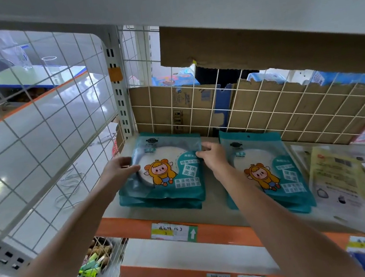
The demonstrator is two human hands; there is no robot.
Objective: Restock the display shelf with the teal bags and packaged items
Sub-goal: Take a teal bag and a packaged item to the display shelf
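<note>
Teal bags lie in a low stack point(161, 200) at the left end of the display shelf point(216, 200), each printed with a cartoon figure in a yellow hood and showing a round white item through a clear window. The top bag point(169, 174) of this stack is gripped at both sides. The left hand point(118, 168) clasps its left edge with the thumb on top, and the right hand point(213, 157) pinches its right edge with curled fingers. Just beside it on the right lies a second stack of teal bags point(269, 174), tilted slightly. Farther right, clear packets point(338, 179) with yellow printed cards lie flat on the same shelf. An orange front rail point(123, 227) carries a handwritten price label point(174, 231). Behind the bags stands a white wire grid point(287, 112) with cardboard point(155, 109) behind it. Below left, a wire basket point(107, 249) holds small green and yellow packets point(90, 266).
</note>
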